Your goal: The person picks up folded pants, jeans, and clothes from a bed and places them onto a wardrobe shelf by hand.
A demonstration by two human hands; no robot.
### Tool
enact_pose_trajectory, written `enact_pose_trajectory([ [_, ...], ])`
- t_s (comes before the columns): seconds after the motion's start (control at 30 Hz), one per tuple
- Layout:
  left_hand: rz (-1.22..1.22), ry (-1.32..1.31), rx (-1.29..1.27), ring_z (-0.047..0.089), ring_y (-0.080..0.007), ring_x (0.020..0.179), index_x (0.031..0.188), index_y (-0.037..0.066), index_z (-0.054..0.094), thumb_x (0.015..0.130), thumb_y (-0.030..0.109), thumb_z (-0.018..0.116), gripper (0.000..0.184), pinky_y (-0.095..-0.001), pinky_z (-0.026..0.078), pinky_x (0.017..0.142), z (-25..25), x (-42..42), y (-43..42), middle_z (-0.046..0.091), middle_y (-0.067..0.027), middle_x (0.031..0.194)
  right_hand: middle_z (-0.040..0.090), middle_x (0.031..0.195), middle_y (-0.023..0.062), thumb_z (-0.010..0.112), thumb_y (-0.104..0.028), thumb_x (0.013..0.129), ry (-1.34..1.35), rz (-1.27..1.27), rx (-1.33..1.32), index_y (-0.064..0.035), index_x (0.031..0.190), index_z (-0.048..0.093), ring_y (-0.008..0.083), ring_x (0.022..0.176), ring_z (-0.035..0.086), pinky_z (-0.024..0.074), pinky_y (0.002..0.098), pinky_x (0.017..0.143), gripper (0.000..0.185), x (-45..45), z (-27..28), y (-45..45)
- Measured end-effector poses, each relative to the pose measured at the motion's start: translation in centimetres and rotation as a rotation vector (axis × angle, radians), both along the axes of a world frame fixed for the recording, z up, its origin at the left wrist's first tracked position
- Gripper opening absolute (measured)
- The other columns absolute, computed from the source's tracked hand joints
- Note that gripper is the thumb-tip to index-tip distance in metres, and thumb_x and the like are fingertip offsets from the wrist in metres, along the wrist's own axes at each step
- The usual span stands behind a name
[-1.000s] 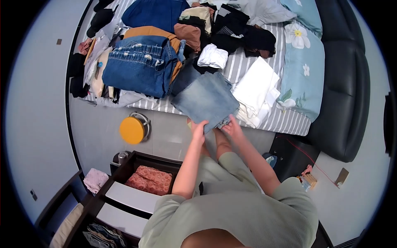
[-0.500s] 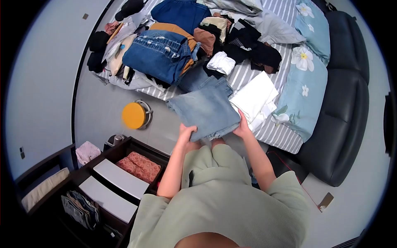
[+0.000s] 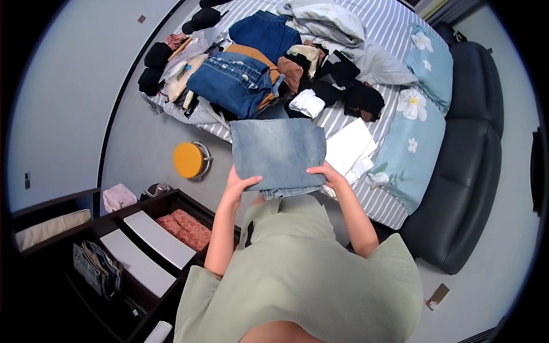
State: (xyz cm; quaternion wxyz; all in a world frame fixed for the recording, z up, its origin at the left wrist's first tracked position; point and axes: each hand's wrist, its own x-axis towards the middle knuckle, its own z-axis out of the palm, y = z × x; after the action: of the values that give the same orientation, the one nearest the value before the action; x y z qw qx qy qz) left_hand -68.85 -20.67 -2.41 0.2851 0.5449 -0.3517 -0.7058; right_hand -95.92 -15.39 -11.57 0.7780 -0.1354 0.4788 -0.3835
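Evenly folded faded denim (image 3: pixel 278 151), squarish, between left (image 3: pixel 240 184) and right hands (image 3: pixel 330 174).

We see matt, faded denim in the folded jeans (image 3: pixel 278 151), smooth striped cloth on the bed (image 3: pixel 386 210), glossy black leather-like padding on the headboard (image 3: pixel 466 154), a smooth yellow stool seat (image 3: pixel 189 160) and finely ribbed green cloth in the shirt (image 3: pixel 309 266).
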Motion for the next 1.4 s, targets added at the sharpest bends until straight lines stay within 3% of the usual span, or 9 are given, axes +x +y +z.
enact_pose_trajectory([
  [0.13,-0.012,-0.042,-0.15,0.045,-0.0205,0.111,0.127,0.002,0.035,0.061,0.006,0.073,0.076,-0.0325,0.033,0.096,2.5,1.1,0.3,0.047,-0.0098,0.12,0.053,0.113,0.0118,0.068,-0.003,0.059,0.027,0.056,-0.161,0.0019,0.123,0.041,0.0229,0.104,0.051,0.0409,0.0325,0.09,0.07,0.3,3.4,-1.4],
  [0.23,0.092,-0.031,-0.152,0.045,-0.0209,0.111,0.128,0.001,0.033,0.062,0.008,0.073,0.077,-0.0332,0.034,0.096,3.9,1.8,0.9,0.046,-0.0109,0.122,0.053,0.113,0.0108,0.07,-0.002,0.056,0.089,0.131,-0.257,0.0018,0.122,0.041,0.0222,0.105,0.05,0.0389,0.032,0.091,0.072,0.6,6.0,-2.9],
  [0.33,0.266,0.1,0.018,0.046,-0.0232,0.112,0.128,0.0,0.032,0.063,0.012,0.075,0.079,-0.0337,0.036,0.094,4.5,3.0,1.7,0.046,-0.0134,0.122,0.052,0.114,0.0096,0.073,-0.003,0.053,0.133,0.238,-0.327,0.0009,0.123,0.039,0.0208,0.106,0.048,0.0357,0.0313,0.094,0.078,1.1,7.7,-4.6],
  [0.53,0.355,0.069,-0.062,0.05,-0.0238,0.107,0.126,-0.001,0.033,0.063,0.01,0.074,0.076,-0.0338,0.039,0.092,4.4,5.6,4.7,0.05,-0.0144,0.117,0.051,0.113,0.0097,0.076,-0.008,0.052,0.218,0.393,-0.485,0.0017,0.122,0.039,0.0195,0.104,0.047,0.0347,0.0304,0.094,0.08,4.4,10.0,-8.0],
  [0.7,0.501,0.041,-0.148,0.052,-0.0235,0.103,0.123,-0.001,0.037,0.06,0.006,0.073,0.073,-0.0348,0.041,0.09,3.7,8.9,7.2,0.052,-0.0128,0.113,0.048,0.119,0.0114,0.073,-0.028,0.065,0.227,0.705,-0.496,0.0031,0.126,0.035,0.0194,0.108,0.045,0.0334,0.03,0.095,0.079,9.3,12.7,-9.0],
  [1.0,0.692,-0.104,-0.346,0.053,-0.0209,0.1,0.118,-0.003,0.043,0.058,0.003,0.076,0.068,-0.0325,0.042,0.088,3.3,16.5,11.8,0.054,-0.0119,0.11,0.047,0.119,0.0138,0.072,-0.017,0.067,0.269,1.074,-0.673,0.0053,0.126,0.034,0.0184,0.109,0.043,0.0339,0.0279,0.094,0.074,19.7,15.0,-9.5],
  [1.4,0.89,-0.116,-0.403,0.054,-0.0205,0.097,0.115,-0.004,0.045,0.059,-0.001,0.073,0.063,-0.0317,0.042,0.087,3.5,27.1,13.5,0.055,-0.0118,0.107,0.052,0.115,0.0121,0.071,-0.019,0.069,0.27,1.153,-0.602,0.0052,0.123,0.039,0.0188,0.106,0.047,0.0355,0.0285,0.094,0.067,33.4,15.5,-10.6],
])
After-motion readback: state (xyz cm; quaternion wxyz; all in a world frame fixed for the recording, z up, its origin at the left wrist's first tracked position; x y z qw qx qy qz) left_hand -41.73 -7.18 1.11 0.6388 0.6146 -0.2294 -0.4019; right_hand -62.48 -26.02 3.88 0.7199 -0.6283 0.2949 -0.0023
